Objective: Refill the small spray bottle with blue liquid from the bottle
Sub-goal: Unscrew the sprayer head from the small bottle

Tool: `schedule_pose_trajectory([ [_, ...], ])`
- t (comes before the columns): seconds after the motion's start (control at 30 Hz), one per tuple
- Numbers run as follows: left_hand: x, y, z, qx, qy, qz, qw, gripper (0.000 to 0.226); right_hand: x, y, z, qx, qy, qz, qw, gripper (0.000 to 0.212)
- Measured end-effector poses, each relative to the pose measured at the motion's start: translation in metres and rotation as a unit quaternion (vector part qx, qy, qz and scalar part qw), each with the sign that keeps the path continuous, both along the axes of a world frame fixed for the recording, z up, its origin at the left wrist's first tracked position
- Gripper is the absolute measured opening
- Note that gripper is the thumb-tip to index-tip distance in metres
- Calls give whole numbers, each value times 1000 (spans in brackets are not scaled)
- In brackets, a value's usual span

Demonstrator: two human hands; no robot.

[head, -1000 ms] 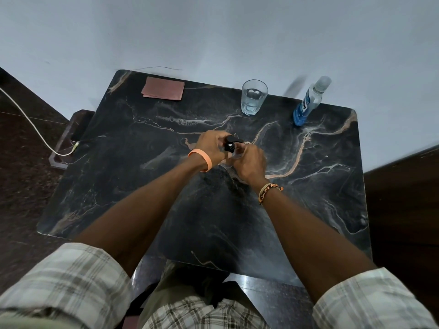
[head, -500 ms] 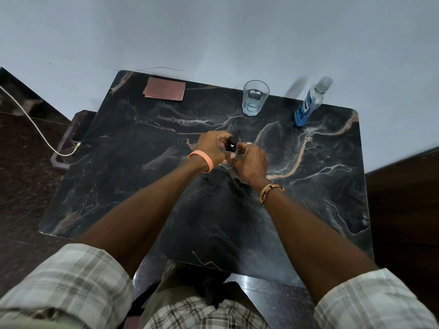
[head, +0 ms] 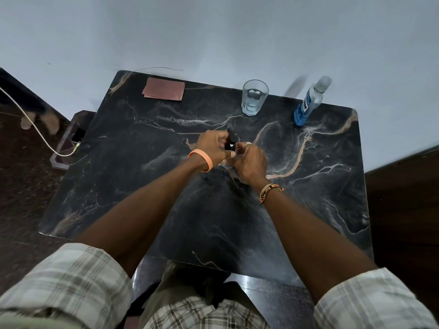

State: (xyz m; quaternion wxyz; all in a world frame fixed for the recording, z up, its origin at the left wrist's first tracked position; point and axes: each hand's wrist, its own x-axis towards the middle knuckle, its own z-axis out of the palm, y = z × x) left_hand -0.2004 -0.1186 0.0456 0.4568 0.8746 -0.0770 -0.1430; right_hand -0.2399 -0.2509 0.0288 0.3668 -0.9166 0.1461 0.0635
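Over the middle of the black marble table, both my hands meet around the small spray bottle. My left hand pinches its black spray cap, which tilts up and away from me. My right hand wraps the bottle's clear body, mostly hidden by my fingers. Whether the cap is off the body I cannot tell. The bottle of blue liquid, clear with a capped top and blue in its lower part, stands at the back right of the table, apart from both hands.
A drinking glass with some water stands at the back centre. A reddish-brown flat wallet lies at the back left. A white cable runs to a low stand left of the table. A wall rises behind.
The black spray cap now shows more and tilts upward in my left fingers. Both hands stay at the same spot above the table.
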Motion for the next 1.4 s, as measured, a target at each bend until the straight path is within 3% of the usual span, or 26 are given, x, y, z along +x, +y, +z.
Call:
schedule_pose_trajectory([
  [0.13,1,-1,-2,10,7,32,999,70,-1,0,1,-5,-7,10,1000,23],
  [0.23,2,-2,-3,-36,34,42,998,94,0,0,2,-6,0,7,1000,26],
  [0.4,5,-1,-4,-30,25,35,999,64,0,0,2,-1,6,7,1000,22],
  [0.57,3,-1,-2,-15,5,14,1000,67,0,0,2,-9,0,5,1000,29],
  [0.7,2,1,-2,-4,-6,17,1000,49,0,0,1,-7,4,6,1000,29],
  [0.83,2,1,0,-4,-9,-1,1000,61,0,1,0,-9,2,6,1000,24],
  [0.97,1,0,2,76,-47,-22,996,30,1,0,-1,-13,1,8,1000,24],
  [1.1,-1,-1,3,75,-66,-28,995,55,0,0,1,-10,-6,16,1000,27],
  [1.23,-3,-2,6,93,-78,-31,992,24,0,1,2,-11,-1,15,1000,27],
  [1.4,-1,1,9,63,-59,1,996,27,-1,0,4,-6,0,28,1000,20],
])
